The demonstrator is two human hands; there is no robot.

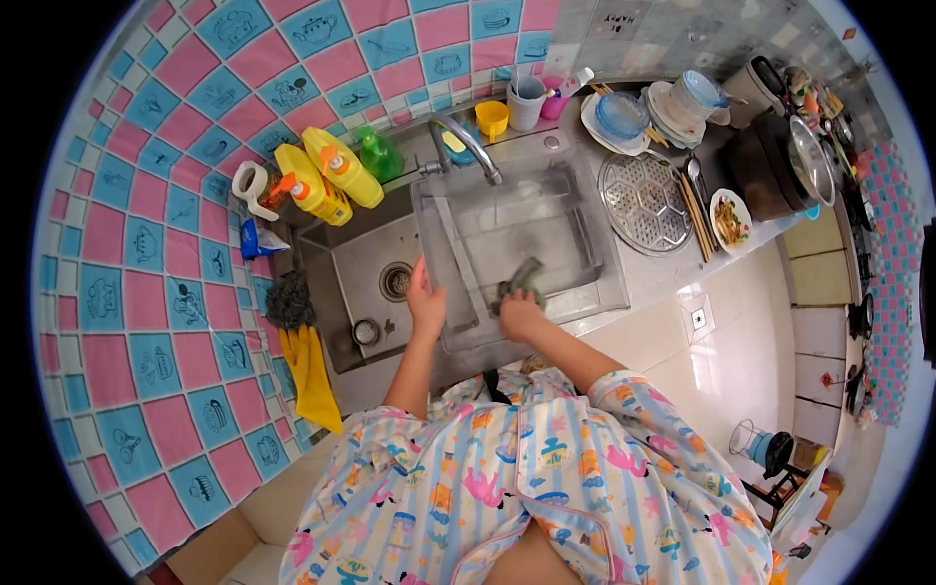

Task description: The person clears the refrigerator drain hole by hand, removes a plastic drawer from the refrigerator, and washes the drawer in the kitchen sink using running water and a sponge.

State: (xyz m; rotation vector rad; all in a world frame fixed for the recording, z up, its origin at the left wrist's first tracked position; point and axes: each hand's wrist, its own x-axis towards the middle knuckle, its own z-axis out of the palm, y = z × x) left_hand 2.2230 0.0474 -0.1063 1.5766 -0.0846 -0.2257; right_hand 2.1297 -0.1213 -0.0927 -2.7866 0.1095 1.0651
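Observation:
A clear plastic bin (597, 195) sits over the right part of the sink, below the faucet (468, 141). My left hand (426, 304) grips the bin's left wall, thumb and fingers on either side of it. Inside the bin, my right hand (521, 314) is closed on a dark grey-green cloth (526, 276) pressed near the bin's front side. Some of my right fingers are hidden behind the hand and cloth. A thin stream of water seems to fall from the faucet into the bin.
Left of the bin is the sink basin (366, 263) with a drain (395, 281). Yellow bottles (317, 185) and a green bottle (380, 156) stand behind it. Yellow gloves (310, 375) hang at left. A steamer rack (645, 203), stacked bowls (621, 115) and a food plate (729, 221) lie right.

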